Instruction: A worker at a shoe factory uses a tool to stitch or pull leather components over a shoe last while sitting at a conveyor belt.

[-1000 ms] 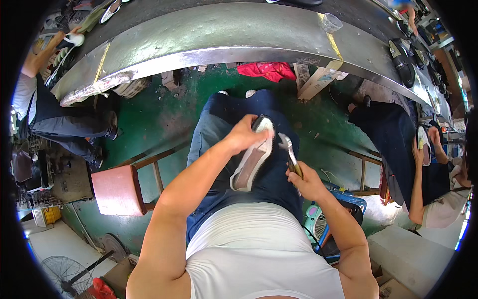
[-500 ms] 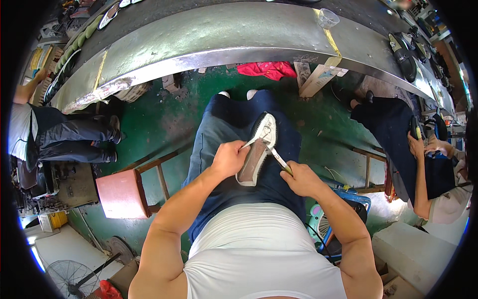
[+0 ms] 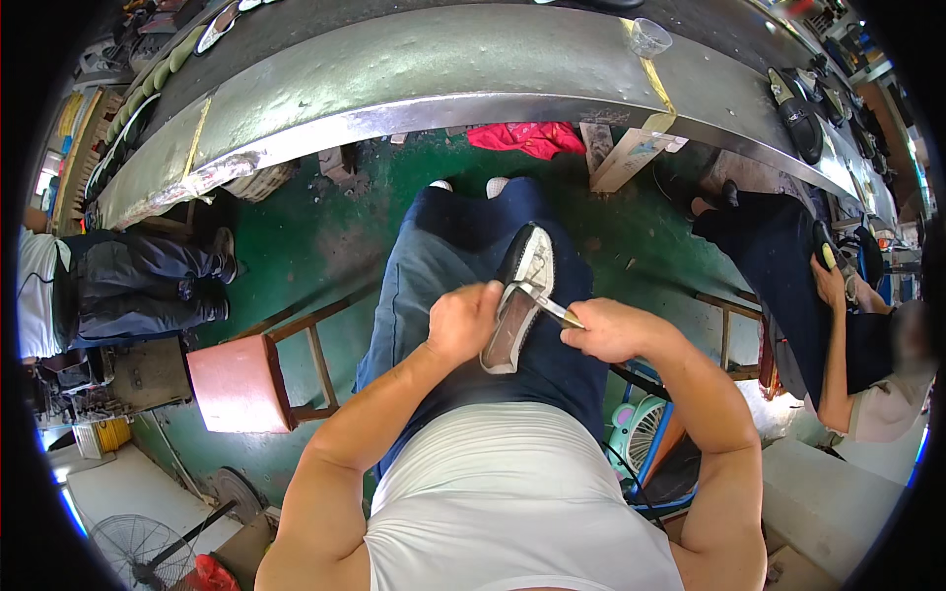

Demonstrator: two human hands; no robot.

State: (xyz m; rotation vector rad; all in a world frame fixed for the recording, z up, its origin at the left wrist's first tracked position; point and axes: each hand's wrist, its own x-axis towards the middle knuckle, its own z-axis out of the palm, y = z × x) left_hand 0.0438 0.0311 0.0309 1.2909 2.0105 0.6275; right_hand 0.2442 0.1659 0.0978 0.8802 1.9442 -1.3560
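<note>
Gripping pliers [image 3: 549,303] with the fingers of our right hand [image 3: 606,329], we curl our left hand [image 3: 461,322] against the shoe [image 3: 511,330] at mid-frame; whether its fingers pinch the edge, we cannot tell. The shoe looks light, soft-rimmed and firm-bodied, probably best held by its sides.

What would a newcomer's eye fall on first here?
Probably the shoe on the lap, mid-picture, with the left hand at its edge and pincers in the right hand over it. Next might come the red cloth on the green floor, near the top centre. The metal bench also stands out, bending across the top.
</note>
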